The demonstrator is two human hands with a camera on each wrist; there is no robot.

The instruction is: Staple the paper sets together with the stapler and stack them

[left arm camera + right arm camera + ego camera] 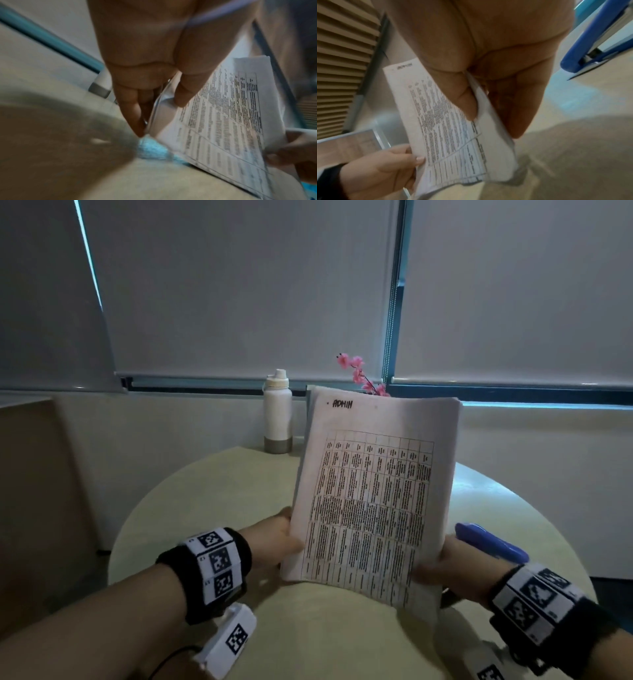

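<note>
A set of white printed sheets (373, 491) with a table and the word ADMIN at the top stands upright over the round table, its lower edge near the tabletop. My left hand (281, 539) pinches the paper set (223, 121) at its lower left edge, thumb in front, fingers behind. My right hand (442, 570) pinches the paper set (447, 121) at its lower right edge the same way. A blue stapler (489, 542) lies on the table just right of my right hand; the stapler (594, 40) shows its open front end in the right wrist view.
The round cream table (205, 494) carries a white bottle (277, 412) with a metal base at the back. Pink flowers (359, 374) rise behind the paper. Drawn blinds and a wall close the far side. A wooden panel (37, 491) stands at left.
</note>
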